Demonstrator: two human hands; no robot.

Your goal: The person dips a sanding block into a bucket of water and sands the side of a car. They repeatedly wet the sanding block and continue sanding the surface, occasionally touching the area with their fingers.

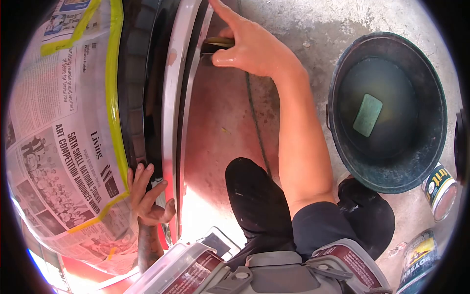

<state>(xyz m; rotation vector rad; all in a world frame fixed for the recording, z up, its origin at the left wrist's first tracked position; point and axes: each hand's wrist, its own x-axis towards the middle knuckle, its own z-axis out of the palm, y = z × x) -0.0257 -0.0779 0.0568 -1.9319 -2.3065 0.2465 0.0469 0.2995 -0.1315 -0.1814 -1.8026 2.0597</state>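
My right hand is at the upper part of a pale grey, curved car body edge. Its index finger stretches along that edge, while the thumb and other fingers close on a dark, olive-brown folded piece that looks like sandpaper. Lower down, my left hand is open, fingers spread, at the lower end of the dark glossy strip beside the newspaper. Newspaper sheets cover the rounded surface on the left, bordered by yellow-green tape.
A black bucket of cloudy water stands on the concrete floor at right, with a green block in it. Near it are a labelled can and another container. A dark line crosses the floor by my knee.
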